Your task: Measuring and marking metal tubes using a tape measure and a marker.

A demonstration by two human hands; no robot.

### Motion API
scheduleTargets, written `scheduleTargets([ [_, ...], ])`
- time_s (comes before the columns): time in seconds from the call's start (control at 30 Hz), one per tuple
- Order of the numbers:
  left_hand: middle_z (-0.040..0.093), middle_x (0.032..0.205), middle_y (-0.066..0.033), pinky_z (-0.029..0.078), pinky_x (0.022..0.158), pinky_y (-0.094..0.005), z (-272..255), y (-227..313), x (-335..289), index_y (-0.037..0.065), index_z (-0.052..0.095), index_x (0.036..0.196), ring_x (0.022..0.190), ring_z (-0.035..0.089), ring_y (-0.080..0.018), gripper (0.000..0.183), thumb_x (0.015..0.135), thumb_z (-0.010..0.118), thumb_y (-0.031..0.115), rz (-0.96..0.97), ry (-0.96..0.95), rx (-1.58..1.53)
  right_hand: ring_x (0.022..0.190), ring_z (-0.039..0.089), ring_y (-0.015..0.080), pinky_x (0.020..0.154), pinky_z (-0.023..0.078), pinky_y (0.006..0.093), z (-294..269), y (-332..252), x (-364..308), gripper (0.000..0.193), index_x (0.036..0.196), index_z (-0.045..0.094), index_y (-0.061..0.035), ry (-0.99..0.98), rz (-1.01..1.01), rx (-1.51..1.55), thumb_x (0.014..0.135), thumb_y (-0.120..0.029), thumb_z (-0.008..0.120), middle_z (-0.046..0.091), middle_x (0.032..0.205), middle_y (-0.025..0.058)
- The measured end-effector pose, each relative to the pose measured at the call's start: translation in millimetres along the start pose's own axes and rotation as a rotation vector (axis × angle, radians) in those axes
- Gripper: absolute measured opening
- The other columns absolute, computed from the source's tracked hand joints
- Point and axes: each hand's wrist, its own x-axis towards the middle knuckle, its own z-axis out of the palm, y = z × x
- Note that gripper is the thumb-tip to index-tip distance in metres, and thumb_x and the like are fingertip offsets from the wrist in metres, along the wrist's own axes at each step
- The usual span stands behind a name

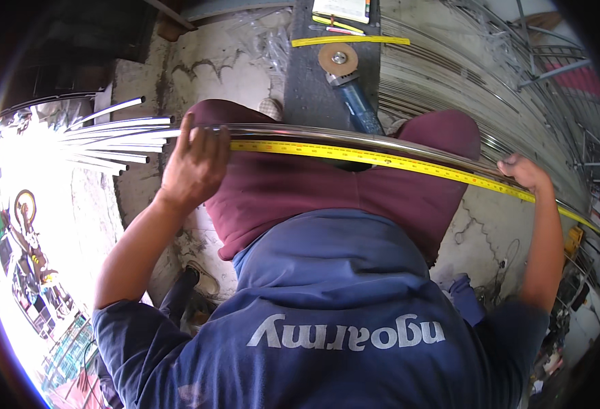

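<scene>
Shiny metal tubes (354,138) lie across my thighs from left to right, with several tube ends fanning out on the left. A yellow tape measure blade (395,162) is stretched along their near side. My left hand (201,160) is closed around the tubes and the left end of the blade, over my left knee. Beyond my right knee, my right hand (526,172) is closed, pinching the blade against the tubes. The blade runs on past it to the lower right. My fingers partly hide how each is gripped.
A blue angle grinder (354,102) with a tan disc lies on a dark bench (307,88) ahead. Behind it are a yellow strip (351,41), pens and a notepad (342,9). Long metal rods (443,75) cover the floor at the right. Bright light washes out the left.
</scene>
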Motion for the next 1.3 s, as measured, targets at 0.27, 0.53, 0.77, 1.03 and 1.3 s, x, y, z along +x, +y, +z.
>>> scheduleTargets([
  [0.27,0.067,0.104,-0.0195,0.036,0.123,-0.0589,18,-15,-13,-0.008,0.062,0.134,0.106,0.066,-0.0324,0.041,0.101,0.058,0.016,-0.073,-0.049,-0.019,0.080,0.051,0.0229,0.079,0.045,0.0412,-3,-16,-5,0.065,0.090,0.071,0.0069,0.034,0.028,-0.082,0.099,-0.058,0.067,0.063,0.080,0.0131],
  [0.53,0.067,0.106,-0.0187,0.035,0.124,-0.0590,27,-21,-15,-0.007,0.061,0.136,0.106,0.065,-0.0318,0.043,0.101,0.060,0.018,-0.075,-0.055,-0.032,0.073,0.038,0.0229,0.071,0.040,0.0410,0,-25,-6,0.062,0.079,0.063,0.0048,-0.015,-0.026,-0.075,0.105,-0.051,0.059,0.046,0.069,0.0117],
  [0.77,0.066,0.103,-0.0176,0.035,0.123,-0.0597,29,-26,-19,-0.006,0.062,0.135,0.102,0.064,-0.0310,0.043,0.098,0.062,0.017,-0.085,-0.076,-0.054,0.071,0.039,0.0222,0.071,0.040,0.0403,4,-40,-9,0.062,0.077,0.062,0.0046,-0.044,-0.039,-0.062,0.105,-0.051,0.059,0.046,0.068,0.0096],
  [1.03,0.065,0.099,-0.0151,0.033,0.124,-0.0575,25,-30,-18,-0.005,0.064,0.133,0.100,0.064,-0.0290,0.042,0.096,0.065,0.015,-0.075,-0.117,-0.048,0.079,0.050,0.0240,0.079,0.046,0.0418,10,-54,-10,0.060,0.091,0.074,0.0036,-0.058,0.076,-0.115,0.107,-0.052,0.056,0.063,0.081,0.0154],
  [1.3,0.065,0.101,-0.0155,0.032,0.125,-0.0581,25,-43,-26,-0.006,0.063,0.134,0.100,0.064,-0.0301,0.042,0.098,0.065,0.015,-0.077,-0.138,-0.051,0.091,0.059,0.0219,0.088,0.048,0.0385,16,-65,-11,0.056,0.105,0.075,0.0026,-0.069,0.032,0.042,0.105,-0.051,0.060,0.072,0.097,0.0131],
])
